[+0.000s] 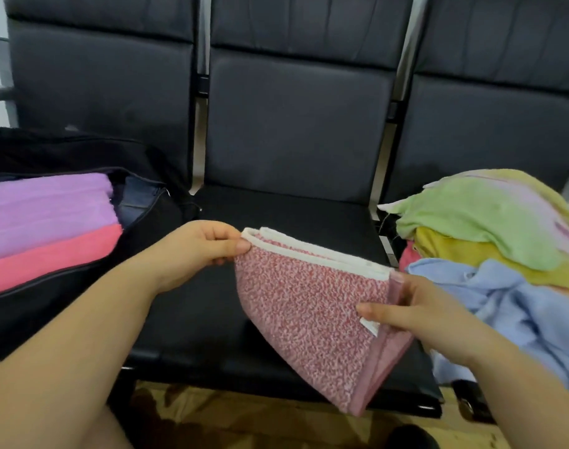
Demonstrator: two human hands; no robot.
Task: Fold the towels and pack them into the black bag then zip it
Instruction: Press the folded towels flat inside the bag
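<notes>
A folded pink-and-white speckled towel (312, 312) hangs in the air over the middle seat. My left hand (205, 244) pinches its upper left corner. My right hand (406, 312) pinches its right edge, thumb on the front. The open black bag (66, 286) lies on the left seat. Inside it lie a folded purple towel (46, 212) and a folded coral-pink towel (49, 257). On the right seat sits a loose heap of towels: green (477, 222), yellow (454, 251), light blue (509, 303).
A row of black padded seats (296, 131) with metal dividers fills the view. The middle seat pad (276, 215) lies under the held towel. A wooden floor (244, 426) shows below the seat's front edge, with a dark shoe (412, 437) on it.
</notes>
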